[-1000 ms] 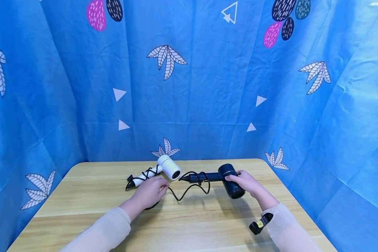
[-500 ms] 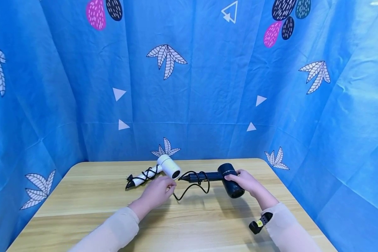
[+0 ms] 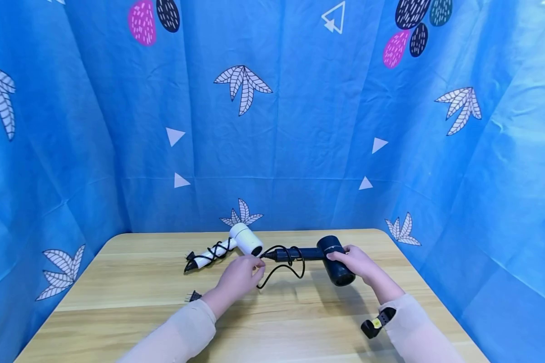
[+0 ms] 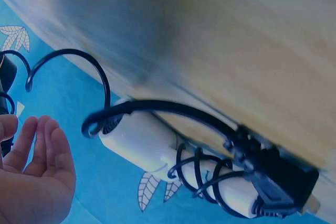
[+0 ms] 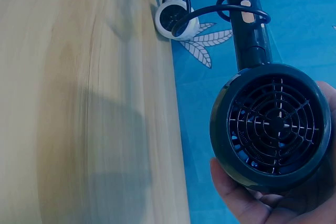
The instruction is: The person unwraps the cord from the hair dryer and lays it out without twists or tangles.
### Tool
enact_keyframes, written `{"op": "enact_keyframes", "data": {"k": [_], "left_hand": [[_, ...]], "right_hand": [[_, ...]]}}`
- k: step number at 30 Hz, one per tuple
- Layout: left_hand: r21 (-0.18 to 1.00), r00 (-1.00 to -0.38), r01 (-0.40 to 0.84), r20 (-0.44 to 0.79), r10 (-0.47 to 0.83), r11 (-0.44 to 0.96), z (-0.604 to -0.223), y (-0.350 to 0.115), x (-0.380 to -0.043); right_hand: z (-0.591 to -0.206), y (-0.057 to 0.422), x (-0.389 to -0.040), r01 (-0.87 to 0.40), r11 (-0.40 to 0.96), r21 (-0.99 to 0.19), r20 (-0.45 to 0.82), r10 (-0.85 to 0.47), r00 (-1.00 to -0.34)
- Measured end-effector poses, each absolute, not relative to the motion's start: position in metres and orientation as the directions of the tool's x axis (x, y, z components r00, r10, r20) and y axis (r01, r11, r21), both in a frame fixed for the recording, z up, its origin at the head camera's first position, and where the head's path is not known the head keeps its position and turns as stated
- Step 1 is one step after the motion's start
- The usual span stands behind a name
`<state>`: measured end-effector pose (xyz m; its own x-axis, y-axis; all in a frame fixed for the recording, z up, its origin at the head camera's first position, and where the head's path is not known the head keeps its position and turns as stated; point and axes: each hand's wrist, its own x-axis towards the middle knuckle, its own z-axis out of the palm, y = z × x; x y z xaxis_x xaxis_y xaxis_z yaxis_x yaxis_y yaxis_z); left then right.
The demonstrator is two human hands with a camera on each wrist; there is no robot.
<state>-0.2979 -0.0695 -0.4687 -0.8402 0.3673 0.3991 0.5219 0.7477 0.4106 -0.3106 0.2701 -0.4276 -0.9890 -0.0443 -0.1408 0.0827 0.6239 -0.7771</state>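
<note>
My right hand [image 3: 354, 261] grips the barrel of a black hair dryer [image 3: 333, 263], thumb across the front. Its round grille faces the camera in the right wrist view, and its handle [image 3: 300, 254] points left. A black cord [image 3: 272, 269] winds loosely round that handle and trails past my left hand. With fingers extended and slightly bent, my left hand [image 3: 238, 276] is beside the handle's tip; the cord passes outside its fingers in the left wrist view. The cord's plug [image 4: 283, 182] shows large there. A white hair dryer [image 3: 246, 239], cord-wrapped, lies just behind my left hand.
A light wooden table [image 3: 300, 327] carries the white dryer near its back edge, its own plug [image 3: 190, 256] at the handle's end. Blue patterned curtains [image 3: 277, 151] surround the table on three sides. A black wrist device [image 3: 378, 322] hangs at the right sleeve.
My left hand has moved right along the cord, closer to the black dryer's handle tip. A plug has come into view behind the left wrist. The right hand and its dryer stay in place.
</note>
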Motion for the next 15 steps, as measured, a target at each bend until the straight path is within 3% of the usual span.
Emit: {"op": "enact_keyframes", "data": {"k": [15], "left_hand": [[0.541,-0.895,0.446,0.299,0.332,0.713,-0.480,-0.051,-0.301]], "right_hand": [[-0.428,0.271,-0.310,0.077,0.630,-0.773,-0.137,-0.047,-0.989]]}}
